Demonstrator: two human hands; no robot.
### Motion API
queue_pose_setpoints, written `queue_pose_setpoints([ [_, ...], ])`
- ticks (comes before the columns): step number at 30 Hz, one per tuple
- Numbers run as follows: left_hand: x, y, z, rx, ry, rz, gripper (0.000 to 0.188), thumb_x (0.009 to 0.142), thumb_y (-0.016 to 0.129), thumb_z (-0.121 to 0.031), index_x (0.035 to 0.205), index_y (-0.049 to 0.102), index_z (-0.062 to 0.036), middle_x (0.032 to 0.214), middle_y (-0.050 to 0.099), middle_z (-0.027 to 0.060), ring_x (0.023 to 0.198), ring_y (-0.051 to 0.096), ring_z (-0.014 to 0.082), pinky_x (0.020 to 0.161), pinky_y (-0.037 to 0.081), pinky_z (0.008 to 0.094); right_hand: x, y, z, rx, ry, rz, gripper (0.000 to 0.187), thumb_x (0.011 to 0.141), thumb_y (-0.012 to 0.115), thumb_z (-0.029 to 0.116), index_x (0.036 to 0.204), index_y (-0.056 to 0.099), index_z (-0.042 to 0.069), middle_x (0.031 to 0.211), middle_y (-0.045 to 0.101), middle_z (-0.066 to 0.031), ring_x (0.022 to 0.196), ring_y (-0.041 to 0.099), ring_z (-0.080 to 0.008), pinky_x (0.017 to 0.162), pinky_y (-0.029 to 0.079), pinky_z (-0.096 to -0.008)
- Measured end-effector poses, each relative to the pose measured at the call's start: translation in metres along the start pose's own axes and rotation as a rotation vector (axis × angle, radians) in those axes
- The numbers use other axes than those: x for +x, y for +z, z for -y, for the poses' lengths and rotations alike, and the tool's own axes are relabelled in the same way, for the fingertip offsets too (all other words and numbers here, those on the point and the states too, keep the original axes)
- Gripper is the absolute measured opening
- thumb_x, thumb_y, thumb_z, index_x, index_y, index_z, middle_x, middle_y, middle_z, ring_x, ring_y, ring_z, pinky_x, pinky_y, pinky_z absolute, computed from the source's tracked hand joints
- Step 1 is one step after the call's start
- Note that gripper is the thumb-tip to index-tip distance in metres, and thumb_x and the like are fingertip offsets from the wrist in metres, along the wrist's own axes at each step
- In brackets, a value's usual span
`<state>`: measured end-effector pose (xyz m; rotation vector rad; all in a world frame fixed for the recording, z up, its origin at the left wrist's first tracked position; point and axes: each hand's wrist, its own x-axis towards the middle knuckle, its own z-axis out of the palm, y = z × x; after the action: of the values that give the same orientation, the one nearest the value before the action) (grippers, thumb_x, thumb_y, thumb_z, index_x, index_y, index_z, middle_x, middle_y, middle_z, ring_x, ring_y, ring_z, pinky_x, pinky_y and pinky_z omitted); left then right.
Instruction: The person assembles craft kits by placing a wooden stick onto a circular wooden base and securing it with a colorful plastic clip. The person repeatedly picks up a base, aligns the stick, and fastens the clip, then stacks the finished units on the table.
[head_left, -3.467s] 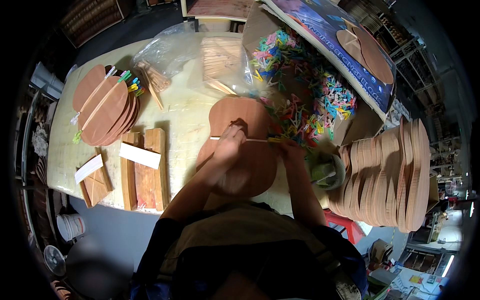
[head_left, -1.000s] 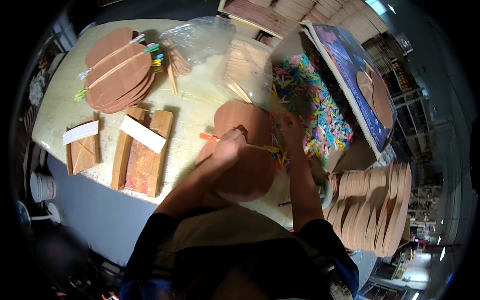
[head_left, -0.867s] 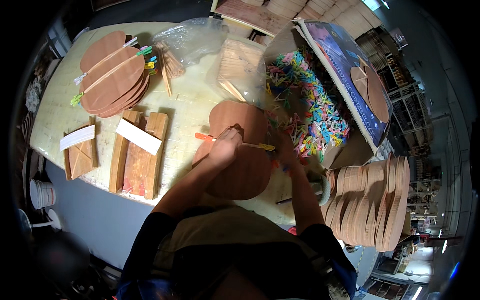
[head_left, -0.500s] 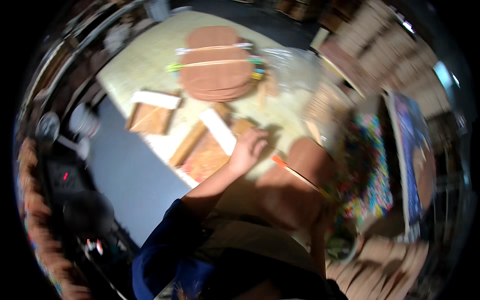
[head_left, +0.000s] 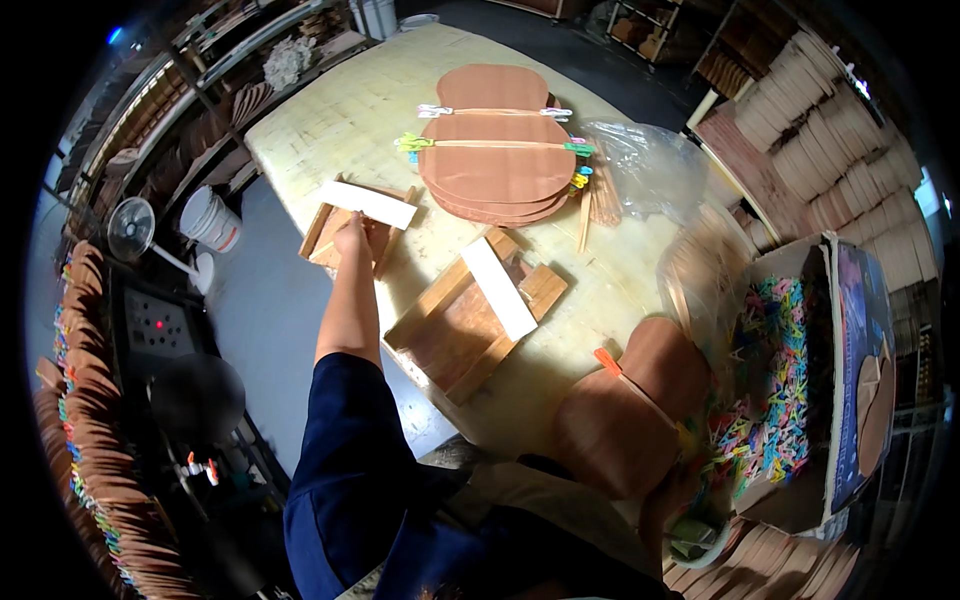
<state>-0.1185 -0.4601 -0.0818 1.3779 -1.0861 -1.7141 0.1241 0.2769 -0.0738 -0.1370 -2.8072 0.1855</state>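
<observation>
**Left hand out on the small wooden jig, right hand at the guitar-shaped panel**

While the right hand [head_left: 672, 492] sits low at the near edge of the guitar-shaped wood panel [head_left: 630, 420], its fingers seem to rest against the rim, though whether they are closed on it I cannot tell. An orange clip [head_left: 607, 361] holds a thin brace strip across that panel's waist. Just beyond, on the pale surface [head_left: 340, 110], lies a larger wooden jig [head_left: 470, 325] with a white block [head_left: 497, 288] across it. Further left, the left hand [head_left: 352, 236] stretches out in a dark blue sleeve and lands on the small wooden jig [head_left: 345, 228], fingers curled down onto it, right beside its white strip [head_left: 368, 203]. Off right, a cardboard box of coloured clips [head_left: 775, 390]. Far back, a stack of panels [head_left: 497, 150], clipped with braces.
</observation>
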Motion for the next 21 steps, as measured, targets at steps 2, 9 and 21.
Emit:
queue_pose_setpoints([
  [2, 0.044, -0.020, 0.009, -0.079, -0.100, 0.055, 0.015, 0.079, 0.071, -0.011, 0.074, 0.063, 0.0006, 0.064, 0.059, 0.0067, 0.049, 0.052, 0.0154, 0.043, 0.042, 0.0275, 0.007, -0.017, 0.017, -0.184, -0.173, -0.132, 0.025, 0.086, 0.052, 0.022, 0.100, 0.061, 0.003, 0.113, 0.056, -0.0221, 0.099, 0.053, -0.0430, 0.084, 0.043, -0.0475],
  [9, -0.009, -0.020, -0.002, -0.299, 0.010, 0.172, 0.006, 0.082, 0.067, -0.008, 0.081, 0.062, -0.0040, 0.074, 0.060, 0.0046, 0.058, 0.054, 0.0134, 0.047, 0.041, 0.0233, -0.002, -0.035, 0.029, -0.174, 0.146, 0.047, 0.038, 0.084, 0.057, 0.026, 0.114, 0.060, 0.002, 0.106, 0.059, -0.0215, 0.099, 0.056, -0.0381, 0.086, 0.042, -0.0504],
  [21, -0.375, -0.047, 0.045, 0.517, 1.088, 1.383, 0.005, 0.082, 0.054, 0.004, 0.083, 0.053, -0.0006, 0.084, 0.052, 0.0152, 0.083, 0.053, 0.0319, 0.078, 0.044, 0.0382, -0.004, -0.055, 0.053, 0.070, 0.315, 0.060, 0.029, 0.077, 0.063, 0.016, 0.103, 0.056, 0.006, 0.110, 0.052, -0.0204, 0.095, 0.055, -0.0392, 0.079, 0.047, -0.0475],
])
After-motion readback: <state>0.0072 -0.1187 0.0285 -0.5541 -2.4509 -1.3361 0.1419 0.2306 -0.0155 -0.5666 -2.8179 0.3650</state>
